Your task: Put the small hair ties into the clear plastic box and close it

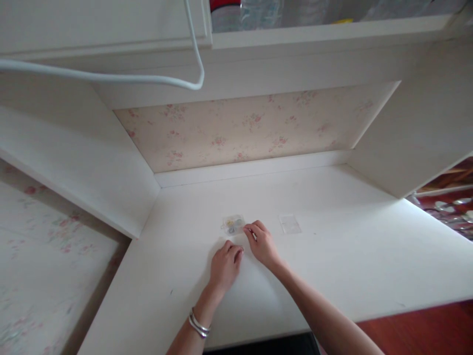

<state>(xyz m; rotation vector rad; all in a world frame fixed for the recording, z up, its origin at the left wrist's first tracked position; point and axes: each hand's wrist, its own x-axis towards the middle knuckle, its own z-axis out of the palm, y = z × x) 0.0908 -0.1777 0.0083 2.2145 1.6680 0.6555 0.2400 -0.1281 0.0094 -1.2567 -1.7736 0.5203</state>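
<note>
On the white desk lies a small clear plastic bag [233,224] with several tiny gold and dark pieces in or on it. My right hand [261,244] is at the bag's right edge, thumb and fingertips pinched together; what they hold, if anything, is too small to make out. Just below the bag, my left hand [226,264] rests near the desk top with its fingers curled into a pinch, a tiny dark bit showing at the tips. A second clear bag [290,224], flat, lies to the right of my right hand.
The white desk [343,256] is bounded by side panels [399,133] and a low back ledge before floral wallpaper [244,128]. Overhead, a white cable [148,79] hangs below the cabinet. Plastic-wrapped items [262,12] sit on the upper shelf.
</note>
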